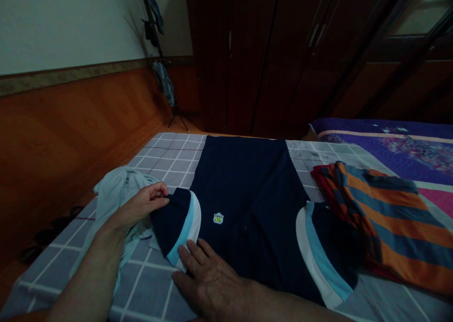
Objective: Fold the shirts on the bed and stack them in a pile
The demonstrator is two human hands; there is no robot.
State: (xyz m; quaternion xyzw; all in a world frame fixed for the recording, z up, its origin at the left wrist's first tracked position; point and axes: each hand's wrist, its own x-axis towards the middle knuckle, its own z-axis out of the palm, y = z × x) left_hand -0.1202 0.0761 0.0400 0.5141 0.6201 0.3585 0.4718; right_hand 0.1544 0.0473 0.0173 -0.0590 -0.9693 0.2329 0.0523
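Note:
A dark navy shirt [247, 180] lies spread on a grey checked cloth [138, 284], its hem toward the wardrobe. Both short sleeves carry white and light blue bands, and a small badge [218, 218] sits on the chest. At the edge of the sleeve on the left, my left hand [146, 203] pinches the cuff between thumb and fingers. My right hand [212, 279] rests flat on the same sleeve near its seam, fingers stretched out and holding nothing. The shirt's collar is partly hidden by my right forearm.
A pale crumpled garment [118, 190] lies at the left. Folded clothes with orange and blue stripes [392, 213] are stacked at the right. Behind stand a dark wardrobe [247, 62], a coat stand [159, 46] and a purple bedspread [389, 140].

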